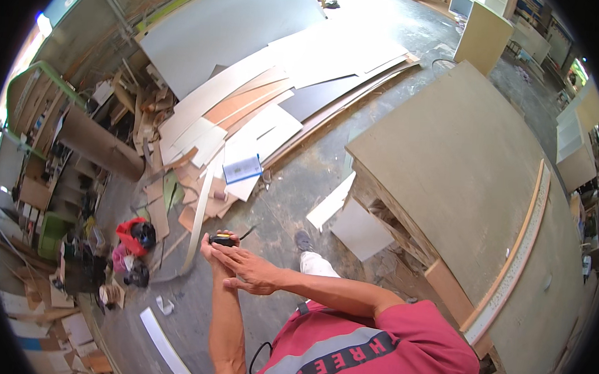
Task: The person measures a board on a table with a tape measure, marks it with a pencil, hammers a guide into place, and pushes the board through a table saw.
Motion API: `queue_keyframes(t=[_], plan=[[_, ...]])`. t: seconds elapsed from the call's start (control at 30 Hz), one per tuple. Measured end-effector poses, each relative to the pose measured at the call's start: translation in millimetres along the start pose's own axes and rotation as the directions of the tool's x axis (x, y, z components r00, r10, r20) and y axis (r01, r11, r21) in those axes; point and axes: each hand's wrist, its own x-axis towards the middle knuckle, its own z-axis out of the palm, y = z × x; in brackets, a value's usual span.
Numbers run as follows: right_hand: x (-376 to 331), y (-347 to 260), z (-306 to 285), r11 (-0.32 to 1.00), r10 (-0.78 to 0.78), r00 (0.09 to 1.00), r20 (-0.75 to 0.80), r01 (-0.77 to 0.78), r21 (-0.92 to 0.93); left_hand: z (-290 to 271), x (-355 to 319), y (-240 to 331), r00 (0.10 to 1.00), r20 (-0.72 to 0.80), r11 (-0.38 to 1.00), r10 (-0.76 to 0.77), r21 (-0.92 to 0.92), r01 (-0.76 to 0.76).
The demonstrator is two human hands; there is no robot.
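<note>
Two hands meet low in view: the left hand [210, 248] is curled around a compact black-and-yellow tool [223, 240], while the right hand [256, 272] lies across it with fingers fairly straight; whether those fingers grip the tool too cannot be told. By the clock from the hands, a long pale strip [200, 219] runs just beside them at 11 and a white strip [162, 348] lies at 7. Grey floor [282, 209] opens at 1, a lane between scattered boards and the bench. At 3, a pale panel [361, 230] stands against the bench's near side, narrowing that room. A red bag [131, 236] sits at 9. At 12, a blue-edged flat item [242, 169] rests on the boards [249, 104]. The bench [441, 153] spreads at 2, a long edged strip [510, 256] along it. Farther off, a brown roll [101, 143] slants at 10, and a large pale sheet [232, 40] leans at 12.
</note>
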Motion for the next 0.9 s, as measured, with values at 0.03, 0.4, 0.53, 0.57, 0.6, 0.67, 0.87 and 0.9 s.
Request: queue_keyframes(t=[0.03, 0.4, 0.53, 0.57, 0.6, 0.67, 0.87, 0.9], plan=[[18, 17, -13, 0.999, 0.041, 0.998, 0.045, -0.041, 0.005, 2, 35, 17, 0.997, 0.009, 0.997, 0.078, 0.014, -0.078], [46, 288, -265, 0.506, 0.826, 0.547, -0.139, -0.827, -0.245, 14, 289, 184, 0.889, -0.010, 0.374, 0.457, 0.909, -0.183], [40, 336, -329, 0.548, 0.632, 0.530, -0.565, -0.821, -0.158, -51, 347, 159, 0.929, -0.250, -0.049, 0.274, 0.961, 0.273], [37, 340, -346, 0.526, 0.666, 0.474, -0.576, -0.846, -0.089, -26, 362, 130, 0.926, -0.330, -0.086, 0.185, 0.933, 0.350], [36, 337, -364, 0.498, 0.696, 0.412, -0.587, -0.867, -0.018, 4, 381, 101, 0.921, -0.375, -0.131, 0.104, 0.913, 0.386], [40, 340, -398, 0.457, 0.768, 0.317, -0.556, -0.880, 0.131, 64, 424, 50, 0.917, -0.398, -0.230, -0.014, 0.894, 0.384], [26, 422, -528, 0.282, 0.806, 0.083, -0.586, -0.924, 0.257, 276, 595, -72, 0.933, -0.243, -0.469, -0.264, 0.878, 0.096], [23, 435, -549, 0.234, 0.799, 0.044, -0.599, -0.942, 0.242, 313, 622, -85, 0.929, -0.228, -0.504, -0.290, 0.862, 0.054]])
